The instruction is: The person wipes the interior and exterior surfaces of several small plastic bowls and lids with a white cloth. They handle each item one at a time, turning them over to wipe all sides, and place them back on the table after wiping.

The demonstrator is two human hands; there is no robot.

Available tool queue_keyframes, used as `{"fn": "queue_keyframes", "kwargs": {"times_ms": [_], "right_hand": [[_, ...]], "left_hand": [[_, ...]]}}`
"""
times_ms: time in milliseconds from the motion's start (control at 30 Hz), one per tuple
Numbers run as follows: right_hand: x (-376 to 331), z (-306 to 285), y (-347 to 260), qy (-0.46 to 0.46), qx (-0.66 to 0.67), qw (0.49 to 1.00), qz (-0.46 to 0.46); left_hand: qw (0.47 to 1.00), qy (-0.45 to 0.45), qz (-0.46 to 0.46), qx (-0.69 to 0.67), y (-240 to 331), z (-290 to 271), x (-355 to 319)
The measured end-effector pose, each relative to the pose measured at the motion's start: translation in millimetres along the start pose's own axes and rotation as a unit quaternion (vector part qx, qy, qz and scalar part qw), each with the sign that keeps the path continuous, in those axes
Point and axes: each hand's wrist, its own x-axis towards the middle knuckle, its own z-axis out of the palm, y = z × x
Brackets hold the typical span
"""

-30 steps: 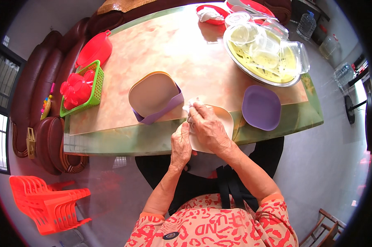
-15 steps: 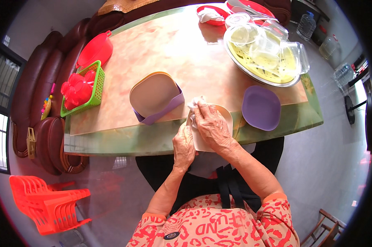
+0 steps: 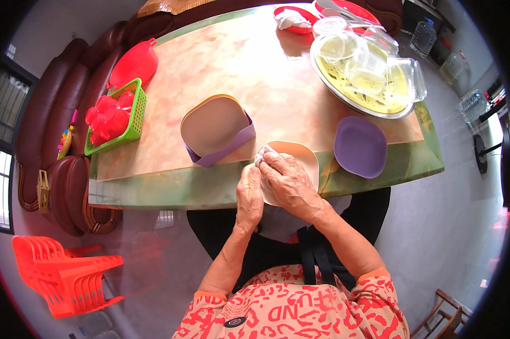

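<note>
A beige plate (image 3: pixel 301 159) sits tilted at the near edge of the table (image 3: pixel 170 192). My left hand (image 3: pixel 249 192) grips its near left rim. My right hand (image 3: pixel 289 181) lies over the plate and presses a white cloth (image 3: pixel 262 153) against its upper left part. Both hands touch each other over the plate. A stack of beige plates (image 3: pixel 212 124) rests in a purple holder (image 3: pixel 232 148) just left of the hands. A purple plate (image 3: pixel 360 147) lies to the right.
A large round tray (image 3: pixel 334 85) holding clear plastic containers (image 3: pixel 368 62) stands at the far right. A green basket (image 3: pixel 131 121) with red items, a red lidded bowl (image 3: pixel 133 65), red dishes (image 3: pixel 297 14), a brown sofa (image 3: pixel 46 124) and stacked orange chairs (image 3: pixel 68 277) surround the table.
My right hand with the cloth has shifted slightly over the plate, and my left hand has slid a little along the rim. Nothing else moved.
</note>
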Motion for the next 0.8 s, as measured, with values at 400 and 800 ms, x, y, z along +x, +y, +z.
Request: {"fn": "queue_keyframes", "kwargs": {"times_ms": [400,800], "right_hand": [[-15.8,-26.0,-2.9,-0.066,0.071,0.99,-0.105],[-12.9,-0.4,-10.9,0.008,0.023,0.997,-0.067]], "left_hand": [[0.965,-0.04,-0.152,-0.21,10.7,-4.7,9.8],[0.924,-0.01,-0.173,-0.342,4.1,-8.9,2.9]]}}
